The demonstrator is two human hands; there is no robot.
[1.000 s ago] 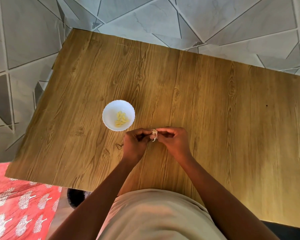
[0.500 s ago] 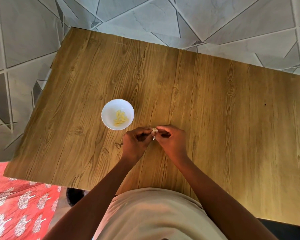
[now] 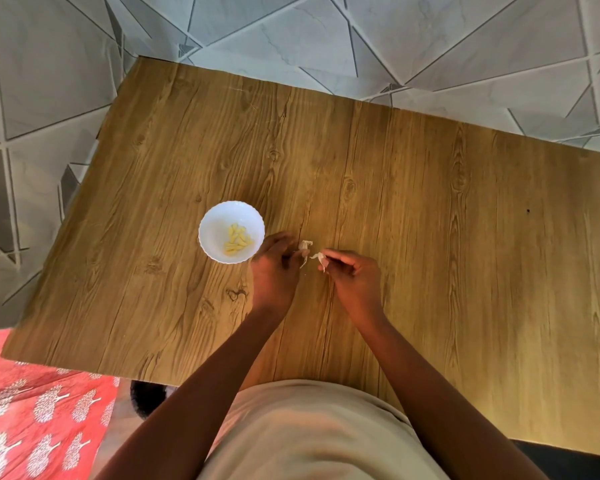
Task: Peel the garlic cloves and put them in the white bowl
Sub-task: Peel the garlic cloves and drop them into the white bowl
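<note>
1. The left hand (image 3: 274,268) pinched a garlic piece (image 3: 304,247) with papery skin trailing from it.
2. The right hand (image 3: 352,275) pinched a second papery scrap (image 3: 320,258), just apart from the first; which piece held the clove, I could not tell.
3. The white bowl (image 3: 215,216), holding peeled cloves (image 3: 237,239), stood on the counter (image 3: 430,220) just left of the left hand, the nearer one for the drop.

On the table (image 3: 430,237) I see the bowl (image 3: 215,220) left of my left hand (image 3: 274,268), peeled cloves (image 3: 238,239) inside it. My right hand (image 3: 355,282) lies just right of the left.
</note>
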